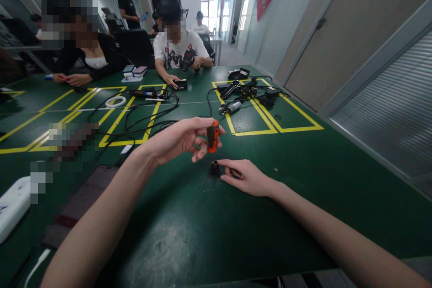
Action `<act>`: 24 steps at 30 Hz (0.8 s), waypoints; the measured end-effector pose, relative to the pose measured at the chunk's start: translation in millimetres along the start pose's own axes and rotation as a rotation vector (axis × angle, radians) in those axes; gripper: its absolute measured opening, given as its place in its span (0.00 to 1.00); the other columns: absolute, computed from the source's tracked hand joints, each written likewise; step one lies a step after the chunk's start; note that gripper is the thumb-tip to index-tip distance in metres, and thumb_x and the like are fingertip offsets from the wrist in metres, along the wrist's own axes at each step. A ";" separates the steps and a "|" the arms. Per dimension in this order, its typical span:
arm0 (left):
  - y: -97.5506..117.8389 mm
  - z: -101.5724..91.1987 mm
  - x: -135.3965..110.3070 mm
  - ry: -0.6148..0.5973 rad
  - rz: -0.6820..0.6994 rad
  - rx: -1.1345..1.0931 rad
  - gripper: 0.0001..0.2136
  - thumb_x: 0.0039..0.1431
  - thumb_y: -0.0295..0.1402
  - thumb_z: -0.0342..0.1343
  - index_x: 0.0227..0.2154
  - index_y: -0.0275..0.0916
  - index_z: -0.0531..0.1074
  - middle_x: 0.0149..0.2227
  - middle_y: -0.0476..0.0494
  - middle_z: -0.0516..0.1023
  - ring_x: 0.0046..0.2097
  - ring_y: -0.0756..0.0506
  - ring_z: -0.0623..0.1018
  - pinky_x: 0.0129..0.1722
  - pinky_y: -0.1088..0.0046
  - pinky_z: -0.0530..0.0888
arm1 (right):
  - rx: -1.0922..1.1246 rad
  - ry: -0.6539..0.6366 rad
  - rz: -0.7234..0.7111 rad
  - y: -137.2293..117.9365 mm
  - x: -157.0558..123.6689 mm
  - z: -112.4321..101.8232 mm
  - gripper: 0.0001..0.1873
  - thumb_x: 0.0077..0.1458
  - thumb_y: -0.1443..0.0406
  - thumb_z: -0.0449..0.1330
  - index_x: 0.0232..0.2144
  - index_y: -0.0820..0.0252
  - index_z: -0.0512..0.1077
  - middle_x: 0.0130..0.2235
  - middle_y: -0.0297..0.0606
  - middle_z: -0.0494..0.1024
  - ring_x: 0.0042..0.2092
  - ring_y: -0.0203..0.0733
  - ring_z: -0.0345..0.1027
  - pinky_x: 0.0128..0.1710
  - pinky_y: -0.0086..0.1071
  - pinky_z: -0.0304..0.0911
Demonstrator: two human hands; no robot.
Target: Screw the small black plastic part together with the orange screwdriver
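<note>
My left hand [189,139] grips an orange and black screwdriver [213,137], held upright with its handle on top. The shaft points down at a small black part [214,169] standing on the green table; whether the tip touches it I cannot tell. From the right side, the thumb and index finger of my right hand [245,177] close on this part and steady it against the tabletop. Its exact kind is too small to make out.
Black cables and tools [236,92] lie within yellow tape outlines [297,129] at the far right. A roll of white tape [115,101] and more cable are at the left. A white power strip [15,202] is at the left edge. Co-workers sit across the table [175,229].
</note>
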State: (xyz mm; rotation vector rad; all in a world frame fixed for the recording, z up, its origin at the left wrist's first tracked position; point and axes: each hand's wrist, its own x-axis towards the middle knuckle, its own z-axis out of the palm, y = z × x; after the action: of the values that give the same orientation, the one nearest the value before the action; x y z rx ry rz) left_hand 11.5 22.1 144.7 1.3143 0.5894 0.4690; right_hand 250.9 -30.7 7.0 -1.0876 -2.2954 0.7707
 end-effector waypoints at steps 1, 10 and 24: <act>0.4 0.4 -0.2 0.004 0.005 0.004 0.20 0.62 0.48 0.61 0.43 0.32 0.77 0.37 0.41 0.80 0.25 0.52 0.71 0.21 0.76 0.69 | -0.001 0.000 0.001 0.0 0.1 -0.2 0.21 0.67 0.62 0.60 0.59 0.63 0.75 0.29 0.30 0.74 0.27 0.33 0.60 0.31 0.28 0.55; 0.9 0.5 -0.7 0.006 0.029 0.048 0.20 0.56 0.47 0.67 0.36 0.34 0.73 0.39 0.37 0.82 0.25 0.51 0.75 0.22 0.77 0.70 | 0.002 0.004 -0.004 2.1 0.0 1.2 0.21 0.67 0.62 0.60 0.59 0.62 0.75 0.29 0.30 0.74 0.26 0.33 0.58 0.30 0.28 0.54; -0.2 -1.3 1.9 0.056 0.022 0.014 0.22 0.59 0.51 0.65 0.38 0.33 0.74 0.38 0.39 0.81 0.24 0.54 0.70 0.19 0.78 0.65 | -0.014 0.004 -0.018 3.3 -0.3 1.7 0.21 0.68 0.61 0.59 0.59 0.61 0.74 0.30 0.30 0.75 0.26 0.33 0.59 0.31 0.28 0.55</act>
State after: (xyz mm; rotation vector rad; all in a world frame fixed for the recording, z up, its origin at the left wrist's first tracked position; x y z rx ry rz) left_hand 12.1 24.2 144.0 1.3253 0.6265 0.5222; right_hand 251.7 -29.7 3.5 -1.0726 -2.3069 0.7461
